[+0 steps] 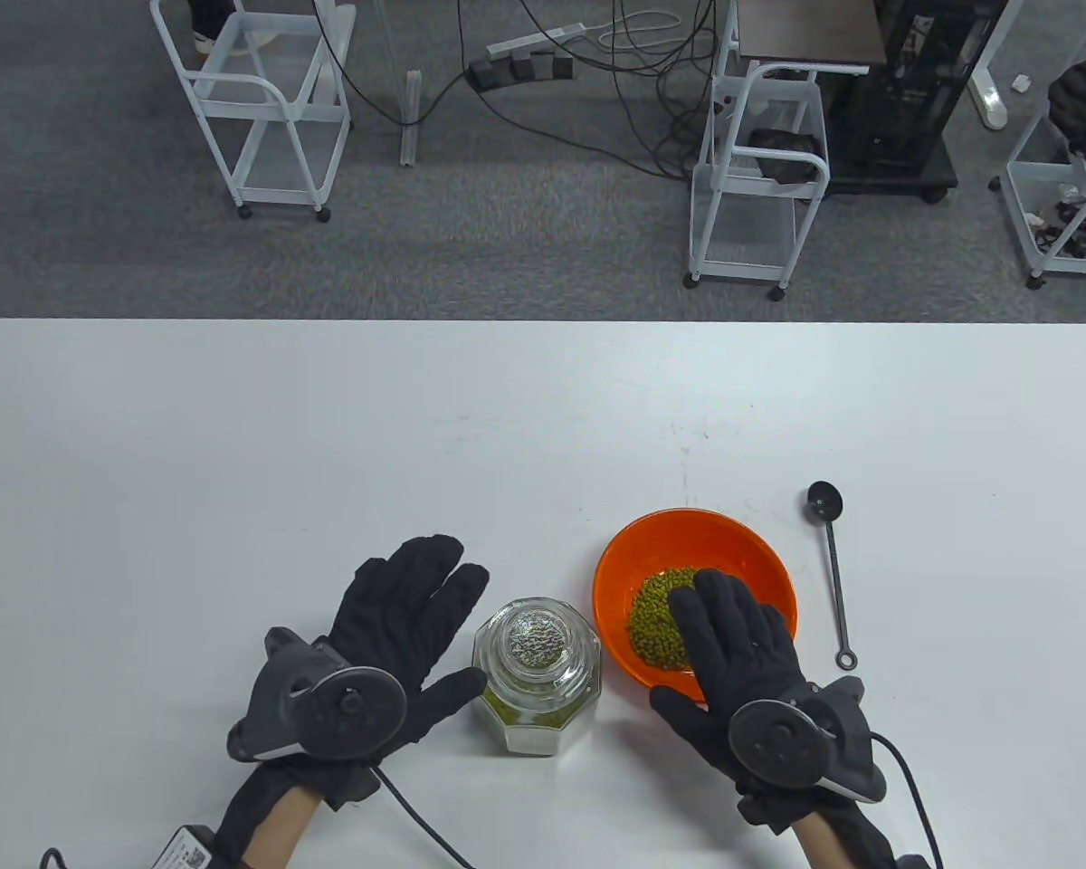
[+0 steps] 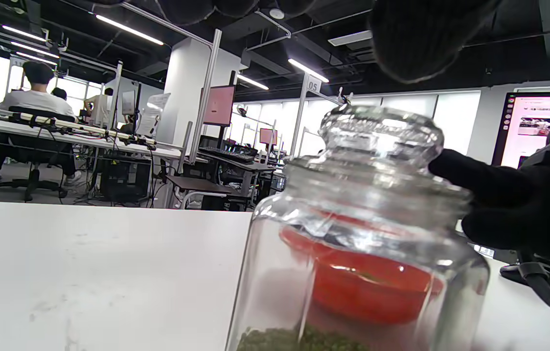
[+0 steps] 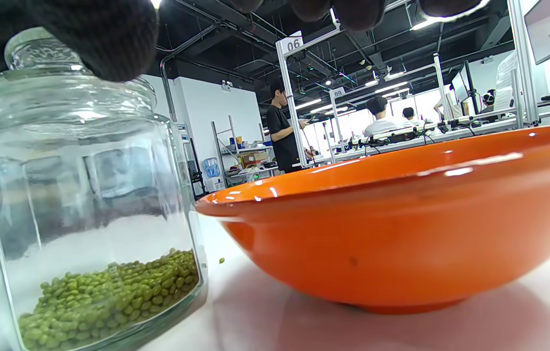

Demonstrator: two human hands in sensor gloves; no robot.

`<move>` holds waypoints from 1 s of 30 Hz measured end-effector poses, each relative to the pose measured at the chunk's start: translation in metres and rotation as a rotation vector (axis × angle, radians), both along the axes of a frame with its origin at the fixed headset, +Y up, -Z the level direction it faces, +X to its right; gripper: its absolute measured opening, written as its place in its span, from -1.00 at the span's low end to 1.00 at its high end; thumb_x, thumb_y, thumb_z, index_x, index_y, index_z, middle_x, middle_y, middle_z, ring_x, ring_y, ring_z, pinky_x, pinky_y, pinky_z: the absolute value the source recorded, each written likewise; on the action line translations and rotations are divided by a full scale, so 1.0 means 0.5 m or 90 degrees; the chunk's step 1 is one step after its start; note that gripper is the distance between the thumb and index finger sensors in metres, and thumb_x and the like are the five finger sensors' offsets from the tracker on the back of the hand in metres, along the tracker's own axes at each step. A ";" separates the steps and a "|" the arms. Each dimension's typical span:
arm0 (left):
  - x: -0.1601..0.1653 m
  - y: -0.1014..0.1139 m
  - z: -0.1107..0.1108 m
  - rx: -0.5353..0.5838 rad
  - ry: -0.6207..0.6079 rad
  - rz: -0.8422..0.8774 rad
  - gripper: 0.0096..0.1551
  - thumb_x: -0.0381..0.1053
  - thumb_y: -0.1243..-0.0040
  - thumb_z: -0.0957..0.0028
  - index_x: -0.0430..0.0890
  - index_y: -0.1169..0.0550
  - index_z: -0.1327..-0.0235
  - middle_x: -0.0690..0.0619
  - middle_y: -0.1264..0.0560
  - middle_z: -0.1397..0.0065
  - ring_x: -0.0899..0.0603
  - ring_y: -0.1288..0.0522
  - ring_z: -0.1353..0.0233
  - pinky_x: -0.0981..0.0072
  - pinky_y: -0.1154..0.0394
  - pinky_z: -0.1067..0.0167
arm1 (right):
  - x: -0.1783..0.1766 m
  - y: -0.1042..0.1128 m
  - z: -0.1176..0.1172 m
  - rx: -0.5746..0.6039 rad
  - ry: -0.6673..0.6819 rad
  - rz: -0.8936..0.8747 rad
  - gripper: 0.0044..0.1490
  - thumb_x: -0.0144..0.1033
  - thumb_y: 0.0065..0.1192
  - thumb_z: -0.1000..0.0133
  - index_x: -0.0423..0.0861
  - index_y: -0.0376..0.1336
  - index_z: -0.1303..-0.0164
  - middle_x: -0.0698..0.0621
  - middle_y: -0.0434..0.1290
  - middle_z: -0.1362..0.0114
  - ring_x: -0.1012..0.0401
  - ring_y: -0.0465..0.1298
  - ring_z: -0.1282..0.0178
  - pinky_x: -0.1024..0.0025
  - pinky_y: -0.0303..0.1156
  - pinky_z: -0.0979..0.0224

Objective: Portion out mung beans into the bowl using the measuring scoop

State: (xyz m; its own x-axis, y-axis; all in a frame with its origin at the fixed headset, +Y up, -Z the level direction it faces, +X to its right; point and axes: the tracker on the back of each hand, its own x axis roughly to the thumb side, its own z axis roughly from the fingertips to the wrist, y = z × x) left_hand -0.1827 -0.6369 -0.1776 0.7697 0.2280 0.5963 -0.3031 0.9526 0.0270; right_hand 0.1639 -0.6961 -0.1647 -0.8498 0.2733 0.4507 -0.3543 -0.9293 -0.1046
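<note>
A glass jar [image 1: 538,676] with its glass lid on stands near the table's front edge, a thin layer of mung beans [image 3: 109,292] at its bottom. To its right sits an orange bowl [image 1: 652,543] holding a heap of mung beans [image 1: 656,615]. A black measuring scoop [image 1: 834,566] lies on the table right of the bowl, held by no hand. My left hand [image 1: 407,625] lies flat and open left of the jar, thumb tip beside the glass. My right hand [image 1: 733,652] hovers open over the bowl's near side, fingers straight. The jar [image 2: 358,234] fills the left wrist view.
The white table [image 1: 326,434] stretches wide behind the objects. One stray bean [image 3: 221,260] lies between the jar [image 3: 80,195] and the bowl [image 3: 402,219]. Glove cables trail off the front edge. White carts and cables stand on the floor beyond the table.
</note>
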 end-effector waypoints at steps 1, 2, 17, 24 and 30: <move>-0.004 -0.011 -0.001 -0.003 0.006 -0.002 0.11 0.31 -0.20 -0.14 -0.03 0.02 -0.80 -0.30 0.08 -0.84 -0.48 0.03 -0.77 -0.60 -0.02 -0.51 | 0.000 0.000 0.000 0.001 0.000 -0.001 0.22 0.26 0.15 -0.13 -0.08 -0.30 -0.77 -0.29 -0.22 -0.77 -0.27 -0.05 -0.74 -0.44 0.01 -0.54; -0.007 -0.025 -0.001 -0.005 0.008 -0.002 0.11 0.32 -0.20 -0.14 -0.03 0.03 -0.80 -0.30 0.09 -0.84 -0.48 0.01 -0.77 -0.60 -0.01 -0.51 | 0.000 0.000 0.001 0.003 0.000 -0.001 0.23 0.26 0.15 -0.13 -0.08 -0.30 -0.77 -0.29 -0.22 -0.77 -0.27 -0.05 -0.74 -0.44 0.01 -0.54; -0.036 -0.157 -0.009 -0.061 0.014 0.037 0.05 0.29 -0.10 -0.18 -0.05 0.04 -0.79 -0.31 0.10 -0.83 -0.49 0.03 -0.76 -0.61 -0.02 -0.48 | -0.008 -0.024 -0.008 -0.017 0.006 0.013 0.23 0.27 0.13 -0.13 -0.12 -0.30 -0.77 -0.28 -0.21 -0.77 -0.26 -0.07 -0.74 -0.43 -0.01 -0.55; -0.027 -0.170 -0.011 -0.070 0.008 0.034 0.04 0.29 -0.09 -0.18 -0.05 0.04 -0.79 -0.30 0.09 -0.82 -0.49 0.02 -0.75 -0.61 -0.02 -0.48 | -0.009 -0.029 -0.009 -0.020 0.002 0.021 0.22 0.27 0.12 -0.13 -0.13 -0.26 -0.77 -0.27 -0.18 -0.77 -0.26 -0.06 -0.74 -0.43 -0.01 -0.54; -0.028 -0.164 -0.005 -0.059 0.009 0.045 0.04 0.29 -0.08 -0.18 -0.05 0.03 -0.79 -0.30 0.08 -0.83 -0.49 0.01 -0.75 -0.62 -0.02 -0.47 | -0.012 -0.034 -0.011 -0.024 0.002 0.027 0.21 0.27 0.12 -0.13 -0.13 -0.24 -0.77 -0.26 -0.17 -0.77 -0.26 -0.05 -0.74 -0.44 -0.01 -0.54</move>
